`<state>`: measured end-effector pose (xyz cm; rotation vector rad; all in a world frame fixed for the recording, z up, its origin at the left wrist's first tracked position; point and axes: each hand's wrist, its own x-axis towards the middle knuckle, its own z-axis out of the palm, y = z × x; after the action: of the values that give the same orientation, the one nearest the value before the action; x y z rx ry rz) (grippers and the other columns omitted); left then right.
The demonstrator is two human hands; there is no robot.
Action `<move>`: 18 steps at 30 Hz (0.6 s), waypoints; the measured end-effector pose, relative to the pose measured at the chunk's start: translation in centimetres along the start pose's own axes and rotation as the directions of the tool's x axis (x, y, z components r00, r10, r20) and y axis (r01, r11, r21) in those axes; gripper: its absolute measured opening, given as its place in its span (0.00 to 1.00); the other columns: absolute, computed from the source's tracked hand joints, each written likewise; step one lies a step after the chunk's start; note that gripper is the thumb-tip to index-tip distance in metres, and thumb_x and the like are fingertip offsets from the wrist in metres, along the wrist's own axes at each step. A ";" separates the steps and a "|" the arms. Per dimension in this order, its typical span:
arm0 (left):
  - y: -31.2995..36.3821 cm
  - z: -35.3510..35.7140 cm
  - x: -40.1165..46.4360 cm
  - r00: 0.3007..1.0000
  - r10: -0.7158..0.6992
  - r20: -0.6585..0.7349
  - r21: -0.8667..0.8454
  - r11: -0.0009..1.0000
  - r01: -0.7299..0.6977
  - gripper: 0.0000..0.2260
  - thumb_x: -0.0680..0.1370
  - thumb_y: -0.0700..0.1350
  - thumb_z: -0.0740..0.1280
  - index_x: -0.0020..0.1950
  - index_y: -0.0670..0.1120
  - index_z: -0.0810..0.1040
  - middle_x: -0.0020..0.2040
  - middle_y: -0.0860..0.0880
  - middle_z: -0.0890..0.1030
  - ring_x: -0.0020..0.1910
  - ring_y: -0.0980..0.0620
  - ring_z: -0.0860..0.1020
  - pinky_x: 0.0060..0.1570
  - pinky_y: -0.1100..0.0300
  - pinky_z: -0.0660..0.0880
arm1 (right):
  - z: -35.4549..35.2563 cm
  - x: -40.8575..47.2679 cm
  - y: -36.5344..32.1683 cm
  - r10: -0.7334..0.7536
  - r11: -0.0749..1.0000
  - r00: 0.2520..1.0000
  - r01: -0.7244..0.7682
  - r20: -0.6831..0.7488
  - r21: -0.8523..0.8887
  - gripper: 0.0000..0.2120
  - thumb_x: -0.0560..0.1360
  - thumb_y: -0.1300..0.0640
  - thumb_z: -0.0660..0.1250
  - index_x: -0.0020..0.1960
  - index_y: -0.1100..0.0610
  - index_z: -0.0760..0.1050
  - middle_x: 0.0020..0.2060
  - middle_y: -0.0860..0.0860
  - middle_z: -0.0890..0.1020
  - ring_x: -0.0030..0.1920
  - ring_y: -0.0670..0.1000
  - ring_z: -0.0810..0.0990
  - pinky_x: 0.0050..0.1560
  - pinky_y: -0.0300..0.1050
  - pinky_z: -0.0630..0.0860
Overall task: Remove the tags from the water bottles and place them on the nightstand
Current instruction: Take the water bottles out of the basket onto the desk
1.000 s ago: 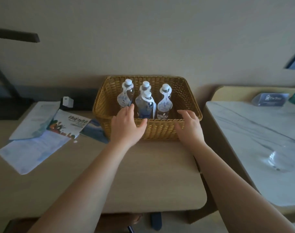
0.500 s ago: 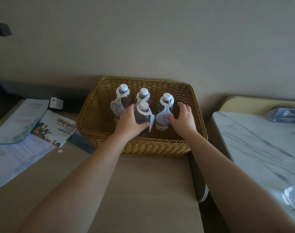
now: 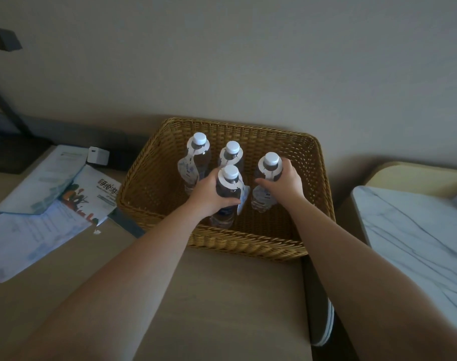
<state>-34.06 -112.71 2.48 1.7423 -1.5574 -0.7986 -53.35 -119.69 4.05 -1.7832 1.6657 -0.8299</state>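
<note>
— Head view: wicker basket [image 3: 248, 243] sitting at the desk's [image 3: 196, 295] back right corner, against the wall. Four water bottles standing upright inside, each white-capped with a paper tag looped round the neck.

— Hands?

— Left hand [image 3: 209, 194] wrapped round the front bottle [image 3: 226, 199], fingers curled about its shoulder just under the collar of its tag [image 3: 241, 194], which hangs down the bottle's right side. Right hand [image 3: 287, 178] closed round the right bottle [image 3: 266, 188], thumb across the front, fingers behind, just below the cap; that bottle's tag [image 3: 270, 170] ringing the neck and partly hidden by the thumb.

— Lifted or standing?

— Cannot tell; bases down in the basket's shadow.

— And the other two?

— Back-left bottle [image 3: 196, 162] untouched, with its tag [image 3: 187, 165] hanging down its left side. Back-middle bottle [image 3: 231, 155] just behind the front one, also untouched, tag collar [image 3: 228, 156] round its neck.

— Elsewhere on the desk?

— Loose papers [image 3: 34, 230] and a printed leaflet [image 3: 92, 196] spread toward the left edge, overlapping one another. Small white charger [image 3: 98, 159] near the back edge, just beyond the papers. Dark flat item [image 3: 126, 225] poking out between the leaflet and the basket's left wall; too dim to identify.

— To the right?

— Marble-topped surface [image 3: 417, 243] beside the desk's right edge, well apart from the basket, pale with grey veining.
</note>
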 end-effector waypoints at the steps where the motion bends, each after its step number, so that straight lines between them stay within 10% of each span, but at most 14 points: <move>1: 0.0 0.0 0.0 1.000 0.002 -0.008 0.003 1.000 -0.002 0.36 0.64 0.52 0.80 0.68 0.51 0.68 0.65 0.51 0.77 0.66 0.49 0.73 0.64 0.50 0.70 | 0.0 0.0 0.1 -0.006 1.000 1.000 0.006 0.000 0.009 0.35 0.65 0.51 0.78 0.67 0.53 0.66 0.61 0.52 0.75 0.61 0.53 0.74 0.57 0.45 0.71; 18: 4.2 -6.6 -3.9 0.931 0.072 -0.358 -0.073 0.992 -0.105 0.33 0.62 0.62 0.76 0.64 0.54 0.72 0.57 0.58 0.78 0.55 0.59 0.74 0.50 0.61 0.73 | -3.6 -4.6 -5.5 -0.244 0.960 0.969 0.247 -0.036 0.129 0.26 0.65 0.50 0.77 0.58 0.51 0.70 0.51 0.48 0.78 0.52 0.48 0.76 0.48 0.41 0.72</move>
<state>-31.66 -108.66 9.83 1.6302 -1.3227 -0.4686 -52.71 -114.65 10.24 -1.9175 1.3827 -1.0439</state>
